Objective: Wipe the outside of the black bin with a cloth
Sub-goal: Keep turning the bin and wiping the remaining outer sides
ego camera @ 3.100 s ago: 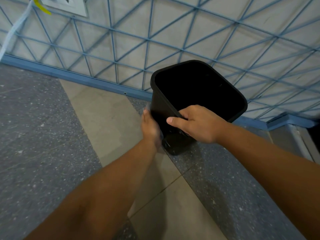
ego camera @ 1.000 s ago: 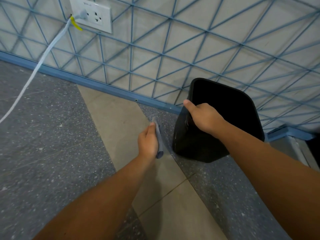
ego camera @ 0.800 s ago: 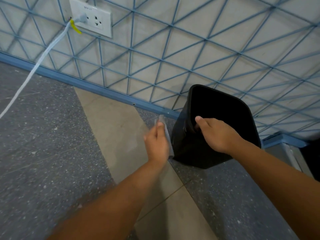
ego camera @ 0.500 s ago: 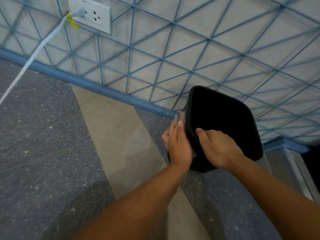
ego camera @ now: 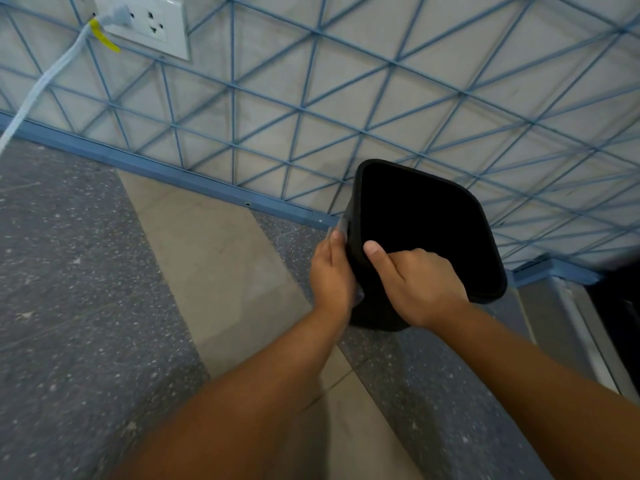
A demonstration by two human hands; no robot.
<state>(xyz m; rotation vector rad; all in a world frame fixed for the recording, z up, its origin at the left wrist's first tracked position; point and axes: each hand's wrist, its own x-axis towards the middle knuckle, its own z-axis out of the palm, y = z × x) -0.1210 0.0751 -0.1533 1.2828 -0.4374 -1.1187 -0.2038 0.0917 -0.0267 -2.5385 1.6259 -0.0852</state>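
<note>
Black bin (ego camera: 375, 317) rim in right hand (ego camera: 420, 287) grip, flat left hand (ego camera: 332, 275) pressing cloth (ego camera: 341, 226) against its side

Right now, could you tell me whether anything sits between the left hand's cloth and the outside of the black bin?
Nothing visible does: the left hand already presses the cloth flat against the black bin.

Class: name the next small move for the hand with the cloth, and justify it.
Probably slide the left hand down the black bin: it presses the cloth flat against the bin's left side near the rim, while the right hand grips the rim to steady it.
</note>
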